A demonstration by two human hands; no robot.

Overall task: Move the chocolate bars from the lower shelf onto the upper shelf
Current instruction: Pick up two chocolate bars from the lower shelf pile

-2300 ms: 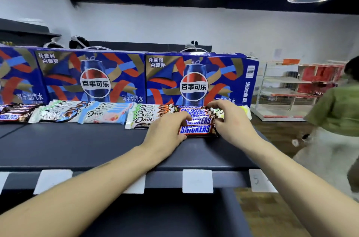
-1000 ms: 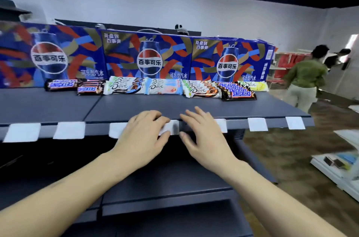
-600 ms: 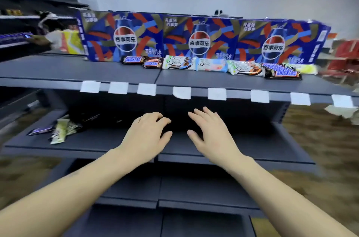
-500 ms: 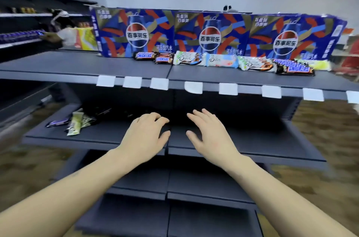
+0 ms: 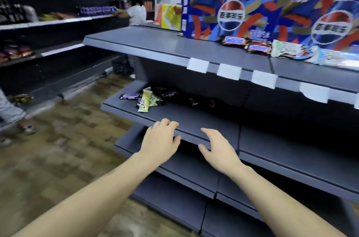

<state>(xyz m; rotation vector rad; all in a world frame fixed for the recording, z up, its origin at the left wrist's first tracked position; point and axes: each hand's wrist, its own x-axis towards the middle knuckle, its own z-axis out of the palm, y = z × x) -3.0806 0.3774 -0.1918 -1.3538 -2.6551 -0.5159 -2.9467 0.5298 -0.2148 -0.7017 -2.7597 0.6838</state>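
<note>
Filling the room: dark grey store shelving, a brown blurred floor at lower left, white wall at the top.
Upper shelf (image 5: 155,42): crosses the upper right of the frame; five white blank tags (image 5: 229,71) on its front edge, the last cut by the right frame edge.
Cola cartons (image 5: 231,11): two in view, blue with red and gold ribbons, standing at the back of the upper shelf.
Lower shelf (image 5: 194,118): centre of the frame, in shadow beneath the upper one.
People: one in white (image 5: 136,11) at the far shelves, upper left.
Bars already up (image 5: 250,44): about five along the cartons' base at upper right, dark wrappers then white ones.
Chocolate bars (image 5: 145,98): loose pile at the lower shelf's left end; one dark blue-lettered bar, one pale green, several dark ones further back, count unclear.
Left hand (image 5: 161,139): empty, fingers loosely bent at the lower shelf's front edge.
Right hand (image 5: 217,149): empty, fingers spread, beside the left, apart from it.
</note>
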